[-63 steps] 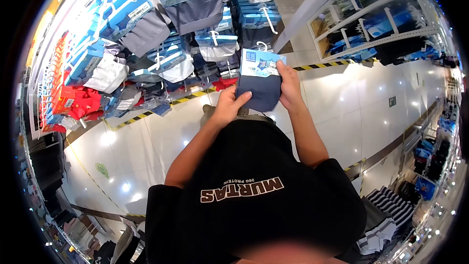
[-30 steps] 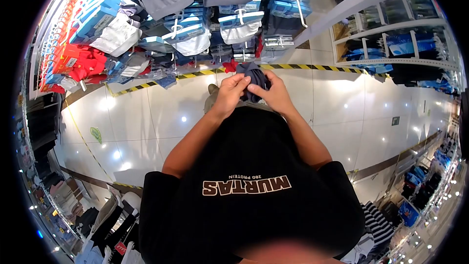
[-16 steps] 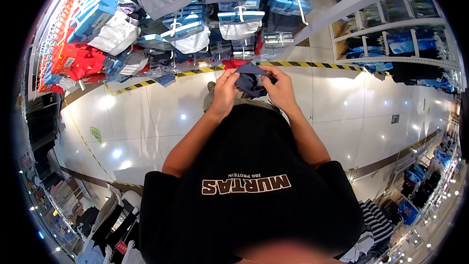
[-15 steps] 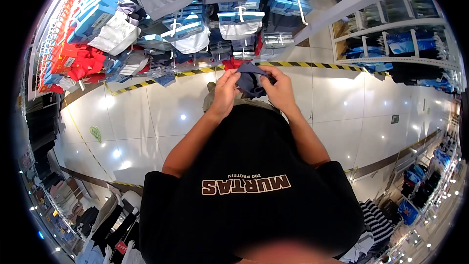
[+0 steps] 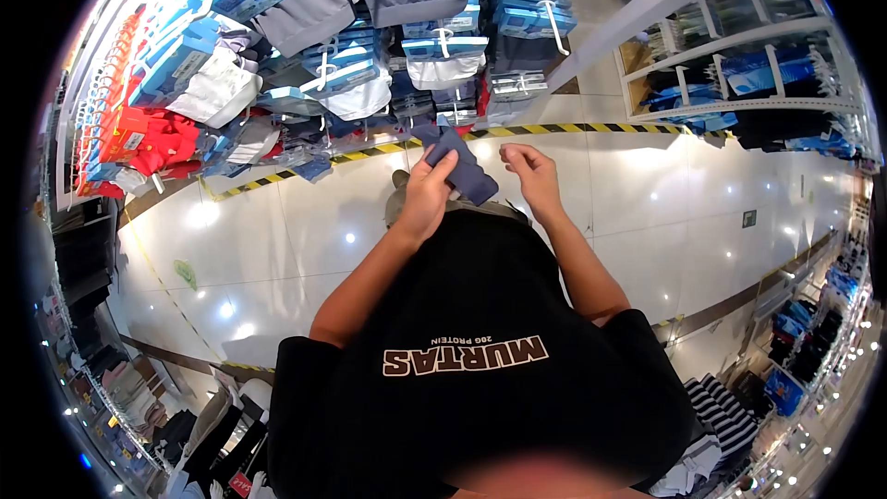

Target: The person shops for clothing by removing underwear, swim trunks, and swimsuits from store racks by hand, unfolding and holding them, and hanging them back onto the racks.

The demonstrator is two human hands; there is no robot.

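Observation:
My left hand [image 5: 427, 196] grips a folded dark blue-grey garment [image 5: 465, 169], with the thumb lying on top of it. The cloth slants down to the right in front of my waist. To its right, my right hand [image 5: 533, 176] is raised, apart from the cloth. Its fingers are curled in, and whatever they may hold is too small to make out. Beyond the cloth hang grey and white garments on blue cards, among them a white one [image 5: 445, 71] on a white hook.
A rack of red garments [image 5: 159, 143] stands at the left. White shelving [image 5: 679, 112] with packaged goods is at the right. Yellow-black tape [image 5: 591, 127] crosses the tiled floor [image 5: 647, 212]. Striped clothes [image 5: 721, 416] lie at the lower right.
My right hand has let go of the garment and moved away to the right. The cloth, spread and looped between both hands before, is now folded flat in my left hand.

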